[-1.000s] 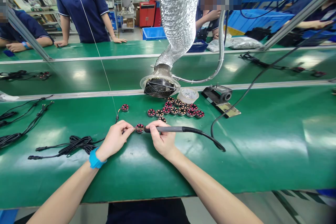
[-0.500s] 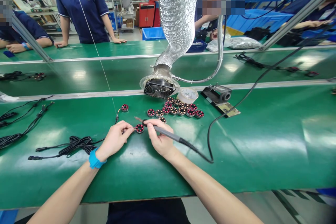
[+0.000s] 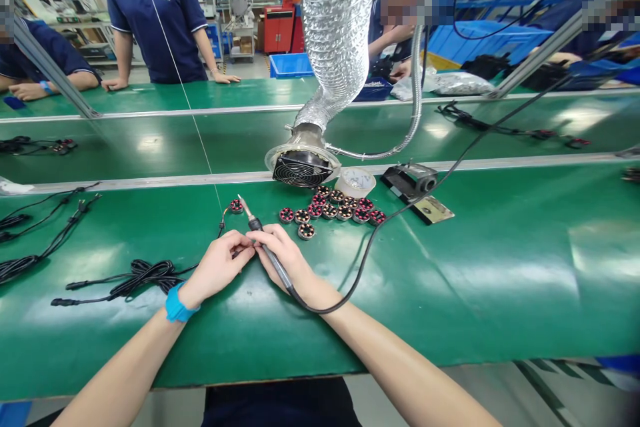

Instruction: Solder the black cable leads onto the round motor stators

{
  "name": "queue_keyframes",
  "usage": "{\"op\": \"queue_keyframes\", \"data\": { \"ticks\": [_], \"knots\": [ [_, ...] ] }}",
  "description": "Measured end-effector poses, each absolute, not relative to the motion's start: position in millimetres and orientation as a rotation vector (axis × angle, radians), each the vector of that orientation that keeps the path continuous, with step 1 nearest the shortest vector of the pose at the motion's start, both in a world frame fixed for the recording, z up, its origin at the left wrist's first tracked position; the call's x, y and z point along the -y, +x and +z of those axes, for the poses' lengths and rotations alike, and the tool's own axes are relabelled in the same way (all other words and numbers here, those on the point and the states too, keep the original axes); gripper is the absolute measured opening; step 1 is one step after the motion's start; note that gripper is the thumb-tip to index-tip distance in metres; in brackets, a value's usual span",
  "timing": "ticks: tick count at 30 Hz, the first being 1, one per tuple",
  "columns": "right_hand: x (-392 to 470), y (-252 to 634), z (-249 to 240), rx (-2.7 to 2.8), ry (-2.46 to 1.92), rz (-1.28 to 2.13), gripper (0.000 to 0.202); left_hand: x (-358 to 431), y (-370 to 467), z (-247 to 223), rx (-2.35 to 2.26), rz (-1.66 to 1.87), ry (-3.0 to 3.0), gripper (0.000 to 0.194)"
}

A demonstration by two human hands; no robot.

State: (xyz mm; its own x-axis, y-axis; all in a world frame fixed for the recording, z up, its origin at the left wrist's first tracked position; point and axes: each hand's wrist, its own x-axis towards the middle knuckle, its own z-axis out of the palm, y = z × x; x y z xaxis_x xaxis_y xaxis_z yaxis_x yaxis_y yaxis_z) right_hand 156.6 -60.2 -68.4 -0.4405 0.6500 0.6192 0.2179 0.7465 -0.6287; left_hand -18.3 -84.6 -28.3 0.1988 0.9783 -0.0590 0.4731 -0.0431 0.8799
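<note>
My left hand (image 3: 223,261) is closed in a pinch on the thin end of a black cable (image 3: 186,272); its fingertips partly hide the wires. Another branch of this cable rises past the fingers to a small round motor stator (image 3: 235,205) with red windings. My right hand (image 3: 287,260) grips a soldering iron (image 3: 270,252), its tip pointing up and away, close beside that stator in the view. The right fingertips meet the left ones, and whatever lies between them is hidden. More stators, red and copper-coloured, are grouped on the green bench, one stator (image 3: 306,231) nearest my right hand.
A fume-extractor fan (image 3: 303,170) hangs low over the bench on a silver duct. Behind the stators lie a tape roll (image 3: 356,183) and an iron stand (image 3: 417,190). Black cable bundles (image 3: 30,260) lie left. A co-worker (image 3: 155,20) stands across the bench.
My right hand has moved left to meet the left fingers, swinging the soldering iron's tip up and away. The stator between my hands is now covered. The iron's cord has shifted left.
</note>
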Motion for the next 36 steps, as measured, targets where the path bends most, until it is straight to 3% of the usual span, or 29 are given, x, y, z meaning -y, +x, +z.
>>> {"op": "queue_keyframes", "data": {
  "ticks": [14, 21, 36],
  "knots": [
    [68, 160, -66, 1.981, -0.708, 0.563, 0.041, 81, -23, -31, -1.281, 0.778, 1.52, 0.023],
    [68, 161, -70, 2.117, -0.689, 0.47, 0.048, 81, -18, -31, -1.272, 0.774, 1.402, 0.029],
    [60, 176, -57, 2.017, -0.725, 0.766, 0.053, 78, -19, -29, -1.377, 0.83, 1.376, 0.033]
  ]
}}
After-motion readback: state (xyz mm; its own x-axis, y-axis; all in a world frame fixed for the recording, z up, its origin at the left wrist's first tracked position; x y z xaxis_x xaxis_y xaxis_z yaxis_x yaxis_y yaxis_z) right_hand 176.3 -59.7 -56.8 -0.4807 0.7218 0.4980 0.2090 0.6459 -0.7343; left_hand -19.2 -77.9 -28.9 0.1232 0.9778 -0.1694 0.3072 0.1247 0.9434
